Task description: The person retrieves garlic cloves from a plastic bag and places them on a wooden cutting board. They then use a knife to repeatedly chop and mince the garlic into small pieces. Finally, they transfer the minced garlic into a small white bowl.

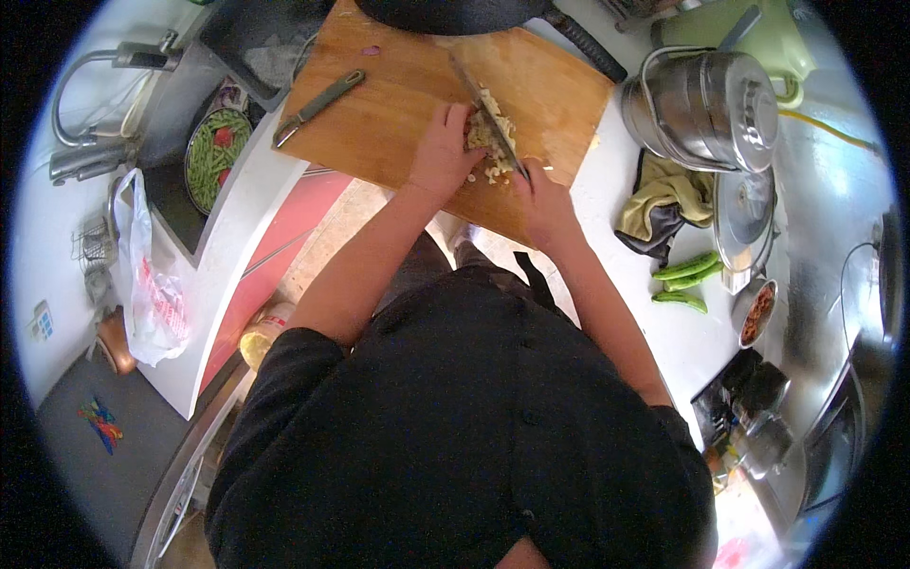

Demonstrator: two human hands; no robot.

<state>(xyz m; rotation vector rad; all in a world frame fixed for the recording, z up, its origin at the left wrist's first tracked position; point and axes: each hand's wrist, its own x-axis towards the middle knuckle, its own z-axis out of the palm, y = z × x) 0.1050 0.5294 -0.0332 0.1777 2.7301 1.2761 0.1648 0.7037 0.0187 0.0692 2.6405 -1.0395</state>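
My right hand grips the handle of a kitchen knife, whose blade lies slanted across the wooden cutting board. Pale chopped pieces, apparently garlic, are heaped on both sides of the blade. My left hand is at the left edge of this heap, thumb apart from the fingers and fingertips close to the blade. Whether it touches the blade is unclear. Farther left on the board lies a peeler with a grey-green handle. A small purple scrap sits near the far edge.
A black pan stands beyond the board. To the right are a lidded steel pot, a cloth, green peppers or cucumbers and a bowl of reddish food. Cut green beans fill a container in the left sink.
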